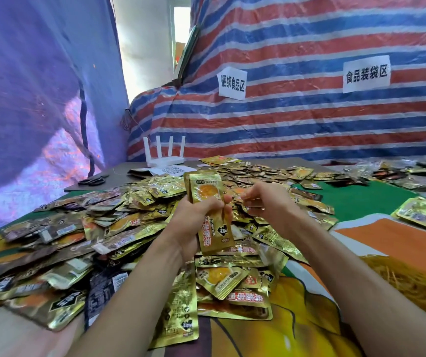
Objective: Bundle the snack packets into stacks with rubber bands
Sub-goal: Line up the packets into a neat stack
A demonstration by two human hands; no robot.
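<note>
Barely begun — one stack [204, 189] gripped in left hand [196, 217], right hand's [263, 204] hold indeterminate; loose packets [129, 222] heaped over counter [361, 199], unbundled.

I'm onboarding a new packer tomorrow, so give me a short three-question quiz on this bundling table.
1. True or false: the left hand grips gold packets raised above the loose pile.
2. What stands beyond the pile, near the striped tarp? A) a white router B) a kettle C) a desk fan
3. Fill in: the scissors lie to the ___ of the router.
Key: 1 true; 2 A; 3 left.
</note>
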